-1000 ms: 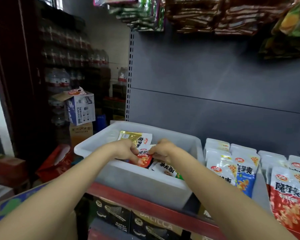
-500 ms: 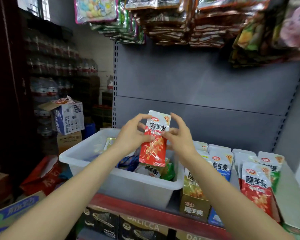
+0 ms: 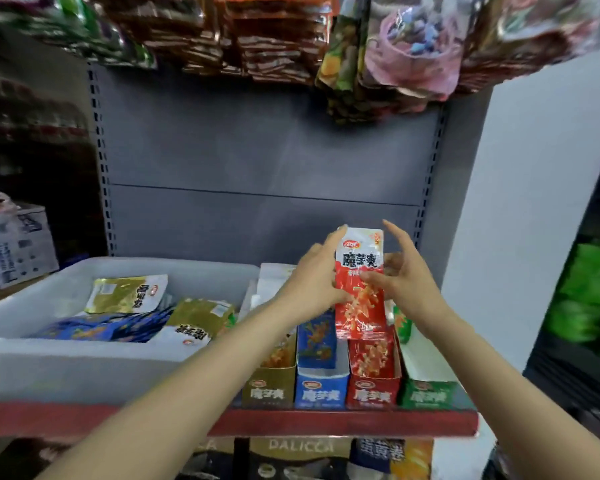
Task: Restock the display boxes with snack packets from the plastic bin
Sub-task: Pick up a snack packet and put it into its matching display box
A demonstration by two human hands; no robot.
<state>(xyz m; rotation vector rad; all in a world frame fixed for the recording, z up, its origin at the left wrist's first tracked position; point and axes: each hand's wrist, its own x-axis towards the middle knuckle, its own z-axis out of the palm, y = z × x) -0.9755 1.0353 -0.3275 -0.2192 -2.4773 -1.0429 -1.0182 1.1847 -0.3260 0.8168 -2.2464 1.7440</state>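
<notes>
— Red packet (image 3: 360, 289), upright, held between both hands above the row of display boxes on the shelf. Do you see which box it hangs over?

— Its lower edge sits just above the red display box (image 3: 373, 382), third in the row. A gold display box (image 3: 268, 388) and a blue display box (image 3: 321, 388) stand to the left of it, and a green display box (image 3: 426, 389) to the right, all side by side at the red front edge of the shelf (image 3: 326, 422).

— And the grip?

— The left hand (image 3: 312, 282) is on the packet's left edge: the thumb lies across the lower front and the fingers reach up along the side towards the top corner. The right hand (image 3: 404, 275) is on the right edge, with the thumb pressed on the front near the middle and the fingers behind and above, rather straight, the index finger rising past the top right corner. Both hands pinch the packet; neither is wrapped tight round it.

— Where is the plastic bin (image 3: 94, 362)?

— On the same shelf, to the left, touching or just beside the gold box. It is white and translucent, with gold and blue packets lying flat inside.

— Anything in the boxes already?

— Red packets stand in the red box, and blue ones in the blue box. How full the green box is, I cannot tell.
</notes>
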